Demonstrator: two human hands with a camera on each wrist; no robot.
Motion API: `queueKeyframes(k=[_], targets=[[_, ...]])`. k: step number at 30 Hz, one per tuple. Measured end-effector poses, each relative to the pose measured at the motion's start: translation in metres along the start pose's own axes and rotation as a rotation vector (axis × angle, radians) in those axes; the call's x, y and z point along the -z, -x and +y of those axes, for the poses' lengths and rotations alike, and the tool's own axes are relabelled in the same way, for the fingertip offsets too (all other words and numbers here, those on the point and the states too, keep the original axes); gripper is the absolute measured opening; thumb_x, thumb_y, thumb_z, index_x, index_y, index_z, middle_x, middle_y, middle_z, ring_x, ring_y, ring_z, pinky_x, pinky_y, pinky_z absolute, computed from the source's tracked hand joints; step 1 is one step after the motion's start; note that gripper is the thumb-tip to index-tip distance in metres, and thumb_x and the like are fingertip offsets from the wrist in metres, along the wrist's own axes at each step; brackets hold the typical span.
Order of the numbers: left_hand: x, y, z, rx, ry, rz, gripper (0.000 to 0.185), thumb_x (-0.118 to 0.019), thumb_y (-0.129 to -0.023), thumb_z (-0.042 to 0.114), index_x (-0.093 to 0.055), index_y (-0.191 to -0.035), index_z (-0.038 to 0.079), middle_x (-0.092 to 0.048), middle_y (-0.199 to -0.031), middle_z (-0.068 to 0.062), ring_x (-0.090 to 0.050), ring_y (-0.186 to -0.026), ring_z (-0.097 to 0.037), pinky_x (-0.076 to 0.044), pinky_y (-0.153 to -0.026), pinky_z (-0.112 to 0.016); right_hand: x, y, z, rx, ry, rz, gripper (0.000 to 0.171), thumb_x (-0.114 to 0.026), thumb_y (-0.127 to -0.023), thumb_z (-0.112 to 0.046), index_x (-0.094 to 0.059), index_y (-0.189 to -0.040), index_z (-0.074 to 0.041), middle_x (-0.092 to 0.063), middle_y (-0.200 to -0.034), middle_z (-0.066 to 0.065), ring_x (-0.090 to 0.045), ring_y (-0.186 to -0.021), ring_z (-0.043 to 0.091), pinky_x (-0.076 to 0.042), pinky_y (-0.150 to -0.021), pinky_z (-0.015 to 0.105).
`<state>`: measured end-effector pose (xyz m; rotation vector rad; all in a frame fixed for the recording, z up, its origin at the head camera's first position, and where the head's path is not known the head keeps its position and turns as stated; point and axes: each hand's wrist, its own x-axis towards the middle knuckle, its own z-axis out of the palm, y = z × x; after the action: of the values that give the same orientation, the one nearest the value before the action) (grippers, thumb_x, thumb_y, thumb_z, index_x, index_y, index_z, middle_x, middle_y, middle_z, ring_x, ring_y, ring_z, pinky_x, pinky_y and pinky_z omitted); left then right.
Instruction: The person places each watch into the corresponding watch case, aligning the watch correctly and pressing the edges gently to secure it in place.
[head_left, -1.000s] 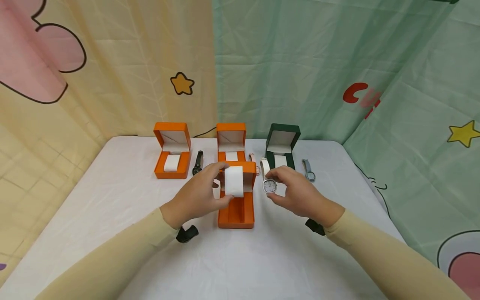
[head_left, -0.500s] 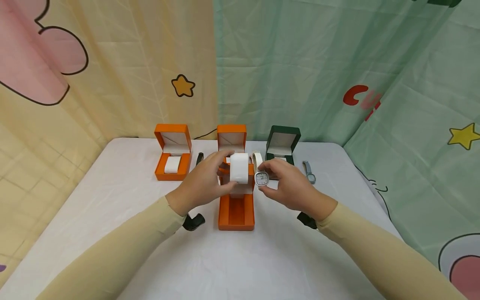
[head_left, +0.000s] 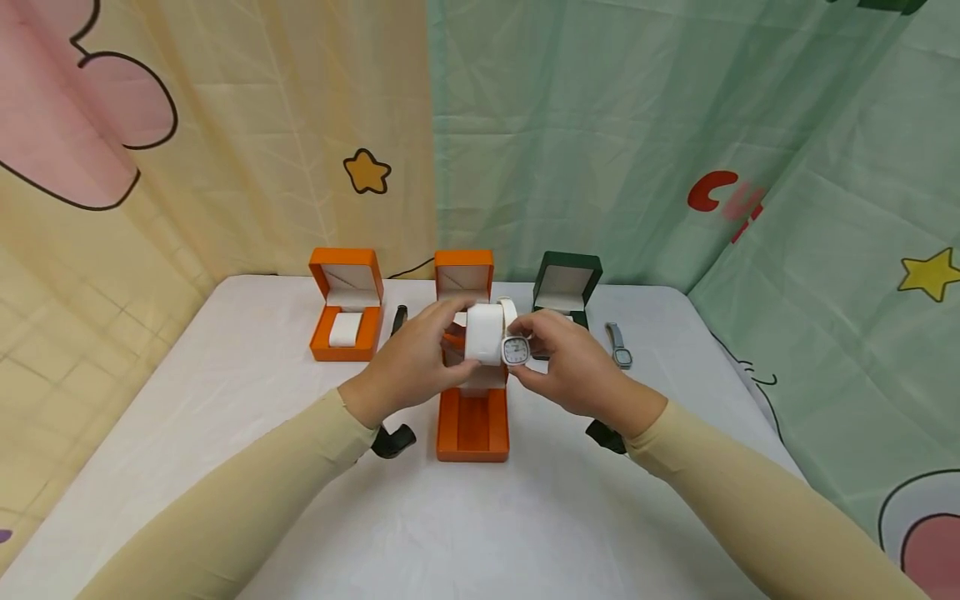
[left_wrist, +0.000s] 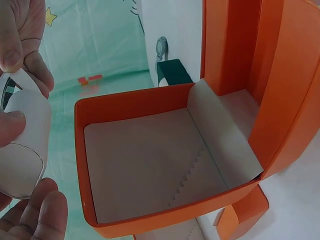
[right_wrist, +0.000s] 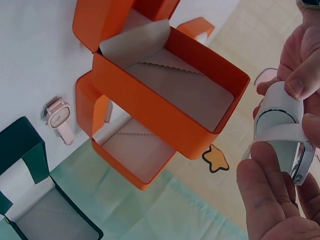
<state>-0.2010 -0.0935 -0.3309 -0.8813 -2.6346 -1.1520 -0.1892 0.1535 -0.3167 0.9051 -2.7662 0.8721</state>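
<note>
The left hand (head_left: 408, 375) grips a white, soft-looking pillow (head_left: 483, 333), a rounded cushion with an oval end, its fingers curled round it. The right hand (head_left: 573, 375) pinches a white-strapped watch (head_left: 516, 350) with a squarish, silver-rimmed face; its smooth strap loops over the pillow, so watch and pillow touch, both held up above an open orange box (head_left: 472, 421). That box is rigid and square-cornered, with a pale lining and a zigzag-edged flap inside. It stands on the bench (head_left: 225, 392), which is covered by a creased white cloth. Behind it stand a second orange box (head_left: 463, 271), a third (head_left: 346, 304) to the left with its own pillow inside, and a dark green box (head_left: 566, 279). A grey-strapped watch (head_left: 619, 346) lies near the green box.
</note>
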Motion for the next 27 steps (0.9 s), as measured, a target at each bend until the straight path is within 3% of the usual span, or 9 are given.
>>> queueKeyframes(k=[11, 27], targets=[[0.0007, -0.0006, 0.001, 0.021, 0.017, 0.009, 0.076, -0.083, -0.091, 0.013, -0.042, -0.155, 0.006, -0.056, -0.144, -0.009, -0.068, -0.116, -0.025, -0.065, -0.085, -0.032, 0.0018, -0.0021, -0.0022, 0.041, -0.012, 0.03, 0.049, -0.083, -0.09, -0.01, -0.058, -0.132, -0.005, -0.062, -0.123, 0.01, -0.073, -0.1, 0.021, -0.064, -0.09, 0.034], [0.0011, 0.0005, 0.0005, 0.02, 0.011, 0.038, 0.078, -0.084, -0.09, 0.012, -0.041, -0.156, 0.005, -0.055, -0.146, -0.01, -0.069, -0.118, -0.026, -0.064, -0.091, -0.038, 0.0052, -0.0037, 0.0005, 0.087, -0.137, 0.023, 0.048, -0.082, -0.091, -0.006, -0.059, -0.133, -0.004, -0.063, -0.122, 0.01, -0.076, -0.094, 0.019, -0.065, -0.084, 0.035]])
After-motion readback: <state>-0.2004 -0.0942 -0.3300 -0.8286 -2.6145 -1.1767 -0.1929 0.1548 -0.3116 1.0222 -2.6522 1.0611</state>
